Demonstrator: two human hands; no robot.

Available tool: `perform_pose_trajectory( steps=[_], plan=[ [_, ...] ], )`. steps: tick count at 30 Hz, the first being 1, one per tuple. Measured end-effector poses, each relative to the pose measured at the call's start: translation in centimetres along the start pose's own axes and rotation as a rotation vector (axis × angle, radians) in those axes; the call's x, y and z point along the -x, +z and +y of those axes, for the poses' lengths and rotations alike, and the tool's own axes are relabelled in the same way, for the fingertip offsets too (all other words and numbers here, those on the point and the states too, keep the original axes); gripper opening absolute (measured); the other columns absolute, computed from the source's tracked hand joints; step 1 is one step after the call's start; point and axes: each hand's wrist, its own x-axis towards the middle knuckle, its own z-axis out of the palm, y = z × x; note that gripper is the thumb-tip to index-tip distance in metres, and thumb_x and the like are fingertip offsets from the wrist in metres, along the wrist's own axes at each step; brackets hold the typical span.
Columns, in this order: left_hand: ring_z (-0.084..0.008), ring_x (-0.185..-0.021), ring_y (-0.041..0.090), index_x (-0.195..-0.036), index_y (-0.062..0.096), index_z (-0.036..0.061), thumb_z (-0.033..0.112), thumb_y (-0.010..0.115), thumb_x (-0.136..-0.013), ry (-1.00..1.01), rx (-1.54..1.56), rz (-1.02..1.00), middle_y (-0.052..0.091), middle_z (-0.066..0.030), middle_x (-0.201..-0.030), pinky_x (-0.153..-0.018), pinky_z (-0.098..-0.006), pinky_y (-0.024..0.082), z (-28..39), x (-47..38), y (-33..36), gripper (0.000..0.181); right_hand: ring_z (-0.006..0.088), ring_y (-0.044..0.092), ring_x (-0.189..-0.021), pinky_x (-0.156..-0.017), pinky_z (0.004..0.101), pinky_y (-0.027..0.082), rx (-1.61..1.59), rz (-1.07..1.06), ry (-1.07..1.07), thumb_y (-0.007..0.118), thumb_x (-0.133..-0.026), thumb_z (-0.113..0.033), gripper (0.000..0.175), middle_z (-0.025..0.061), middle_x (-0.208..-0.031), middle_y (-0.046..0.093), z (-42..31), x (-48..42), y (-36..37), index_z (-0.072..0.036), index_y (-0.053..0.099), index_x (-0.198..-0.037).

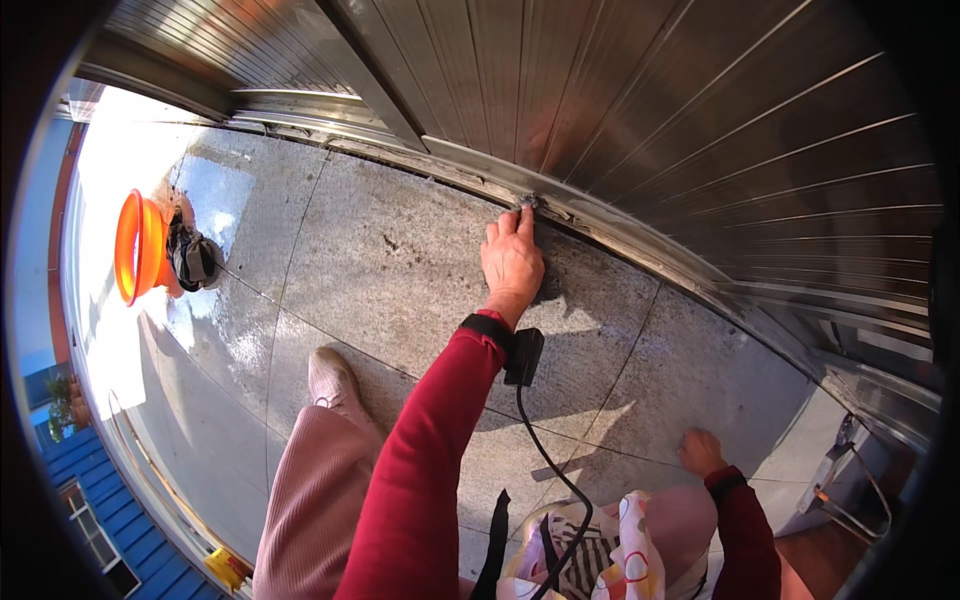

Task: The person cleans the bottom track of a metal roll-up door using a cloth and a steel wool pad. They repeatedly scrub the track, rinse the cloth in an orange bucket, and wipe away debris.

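Note:
Stretched forward, my left hand [514,259] presses a small grey, fuzzy wad [529,200] with its fingertips. The wad lies against the bottom metal track [592,217] of a ribbed metal door [600,97]. A black device with a cable [523,357] is strapped to my left wrist. My right hand [702,452] is low on the right, over the tiled floor [397,262]; its fingers look curled, and whether they hold anything cannot be told. Dark crumbs of dirt [390,244] lie on the tiles to the left of my left hand.
An orange plastic basin [131,247] stands at the left beside a dark grey cloth bundle [193,253] on wet, sunlit tiles. A flat strip [559,466] lies near my knees. At the lower right is a metal-framed object [855,510]. A yellow object [225,568] lies lower left.

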Motion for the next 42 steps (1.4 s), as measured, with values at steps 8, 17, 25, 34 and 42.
perform_pose_trajectory(
  steps=[8, 17, 25, 34, 42],
  plan=[
    [-0.0303, -0.102, 0.049, -0.129, 0.049, 0.0072, 0.007, 0.059, -0.072, -0.043, 0.063, 0.157, 0.051, -0.0097, -0.114, -0.081, -0.0406, 0.045, 3.9, 3.4, 3.9, 0.058, 0.0388, 0.060, -0.079, -0.071, 0.0471, 0.047, 0.008, 0.038, -0.037, 0.068, -0.073, -0.014, 0.020, 0.0233, -0.080, 0.061, 0.3, -0.1, 0.7, 0.003, 0.059, -0.081],
    [-0.0319, -0.103, 0.049, -0.129, 0.049, 0.0069, 0.007, 0.059, -0.072, -0.098, 0.048, 0.239, 0.050, -0.0107, -0.115, -0.084, -0.0409, 0.044, 4.5, 3.3, 4.0, 0.058, 0.0370, 0.060, -0.077, -0.070, 0.0463, 0.047, -0.035, 0.022, -0.048, 0.068, -0.072, -0.011, 0.019, 0.0222, -0.079, 0.061, 0.4, -0.1, 0.8, 0.003, 0.057, -0.078],
    [-0.0337, -0.106, 0.047, -0.133, 0.046, 0.0097, 0.008, 0.058, -0.073, -0.095, 0.170, -0.239, 0.047, -0.0128, -0.121, -0.089, -0.0412, 0.043, 8.3, 6.4, 4.6, 0.061, 0.0368, 0.060, -0.079, -0.072, 0.0456, 0.047, -0.019, 0.043, -0.009, 0.065, -0.074, -0.011, 0.015, 0.0227, -0.081, 0.061, 0.3, 0.0, 0.9, 0.002, 0.058, -0.078],
    [-0.0307, -0.107, 0.048, -0.128, 0.051, 0.0125, 0.007, 0.057, -0.075, 0.132, 0.065, -0.299, 0.049, -0.0091, -0.119, -0.086, -0.0421, 0.043, 14.3, 6.8, 7.5, 0.054, 0.0376, 0.060, -0.082, -0.075, 0.0454, 0.047, -0.032, 0.077, -0.011, 0.067, -0.073, -0.014, 0.018, 0.0214, -0.081, 0.063, 0.4, 0.0, 1.2, 0.001, 0.061, -0.081],
    [-0.0314, -0.107, 0.047, -0.130, 0.049, 0.0109, 0.006, 0.059, -0.072, 0.087, 0.004, -0.002, 0.048, -0.0112, -0.119, -0.087, -0.0416, 0.042, 14.6, 8.1, 10.8, 0.060, 0.0355, 0.061, -0.076, -0.069, 0.0431, 0.048, -0.044, 0.219, -0.058, 0.062, -0.068, -0.005, 0.008, 0.0204, -0.077, 0.062, 0.5, 0.2, 2.0, -0.001, 0.060, -0.074]
  ],
)
